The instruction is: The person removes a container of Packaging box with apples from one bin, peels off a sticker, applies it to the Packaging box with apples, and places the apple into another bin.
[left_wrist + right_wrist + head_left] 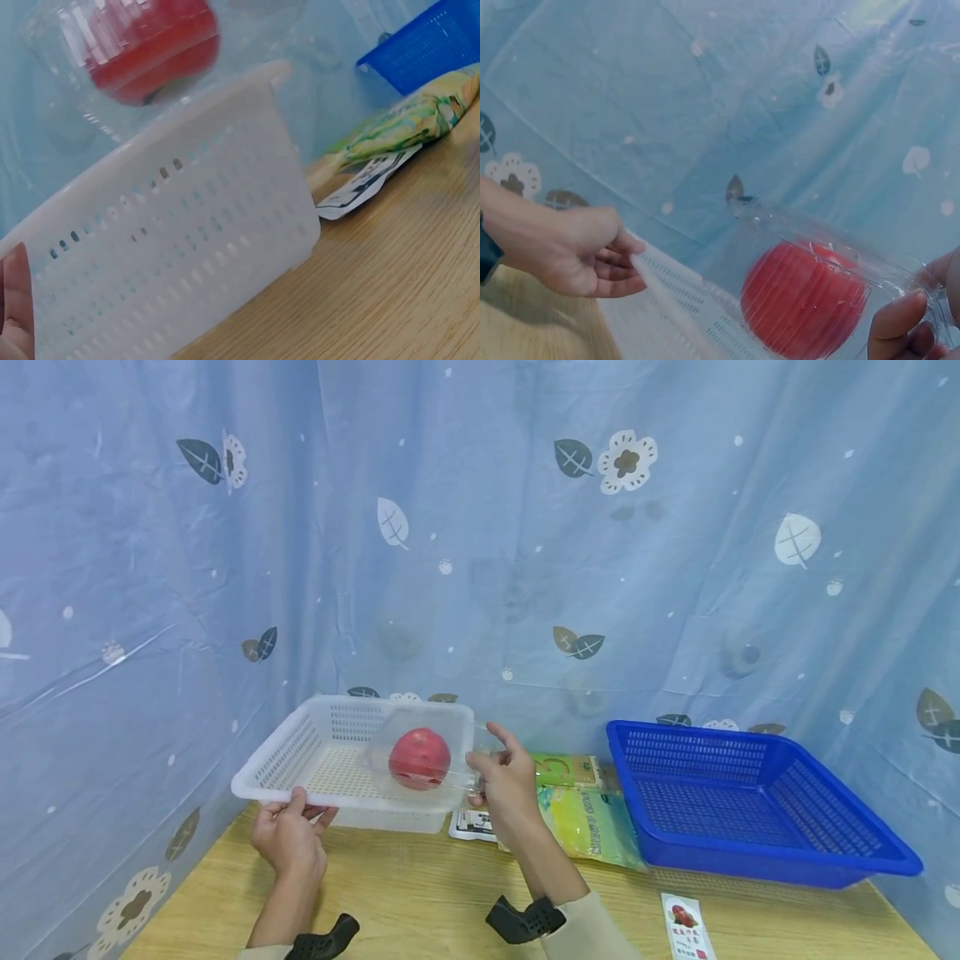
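With thumb and fingers, my left hand (291, 839) grips the front rim of a white plastic basket (273, 792), whose near side tilts up off the table. A clear plastic container (459, 779) is over the basket's right part, held at its right end by my right hand (512, 785). Inside the container a round red fruit (420, 757) shows through ribbed plastic in the right wrist view. The left wrist view shows the basket's slotted side (172, 225) and a dark green spot under the fruit. Fingers of the right hand (904, 322) curl at the container's edge.
A blue basket (757, 860) stands at the right on the wooden table (390, 893). Between the baskets lie a yellow-green packet (588, 827), a green packet (562, 770) and a white-edged card (472, 827). A fruit-printed label (686, 927) is near the front edge. A blue curtain (480, 527) hangs behind.
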The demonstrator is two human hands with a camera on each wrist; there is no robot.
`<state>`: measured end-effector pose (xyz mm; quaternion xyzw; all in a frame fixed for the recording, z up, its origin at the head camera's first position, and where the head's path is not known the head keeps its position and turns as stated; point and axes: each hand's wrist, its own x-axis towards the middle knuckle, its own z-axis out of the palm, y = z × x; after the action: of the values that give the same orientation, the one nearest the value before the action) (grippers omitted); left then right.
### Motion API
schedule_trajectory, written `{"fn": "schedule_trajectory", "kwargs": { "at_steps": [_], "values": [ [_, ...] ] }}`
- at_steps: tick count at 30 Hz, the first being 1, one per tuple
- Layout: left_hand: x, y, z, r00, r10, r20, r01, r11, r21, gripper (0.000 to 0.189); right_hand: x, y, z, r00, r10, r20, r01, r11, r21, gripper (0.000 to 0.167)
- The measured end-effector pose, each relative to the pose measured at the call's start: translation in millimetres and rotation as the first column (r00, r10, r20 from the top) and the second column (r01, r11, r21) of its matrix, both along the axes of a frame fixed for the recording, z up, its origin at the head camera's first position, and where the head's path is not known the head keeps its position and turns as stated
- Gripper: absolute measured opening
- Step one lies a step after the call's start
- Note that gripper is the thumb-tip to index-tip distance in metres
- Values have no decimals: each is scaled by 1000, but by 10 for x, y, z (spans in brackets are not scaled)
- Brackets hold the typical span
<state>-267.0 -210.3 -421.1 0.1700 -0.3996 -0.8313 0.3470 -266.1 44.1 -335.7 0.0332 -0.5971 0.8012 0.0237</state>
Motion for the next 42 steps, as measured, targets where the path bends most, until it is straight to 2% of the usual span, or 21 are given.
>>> {"fn": "schedule_trajectory", "kwargs": {
  "at_steps": [5, 12, 30, 42],
  "values": [
    [-6, 10, -6, 1000, -6, -21, 7, 1000, 23, 16, 107, 151, -94, 1000, -1, 7, 1, 1000, -5, 61],
    [8, -2, 1, 1000, -11, -13, 11, 999, 35, 17, 266, 310, -185, 1000, -2, 15, 3, 998, -56, 60],
    [-11, -49, 50, 998, -29, -63, 36, 994, 104, 14, 559, 617, -112, 1000, -18, 25, 19, 998, -59, 60],
    [-18, -34, 34, 997, -50, -56, 56, 992, 117, 13, 733, 904, -215, 996, -51, 72, 55, 997, -62, 63]
  ]
}}
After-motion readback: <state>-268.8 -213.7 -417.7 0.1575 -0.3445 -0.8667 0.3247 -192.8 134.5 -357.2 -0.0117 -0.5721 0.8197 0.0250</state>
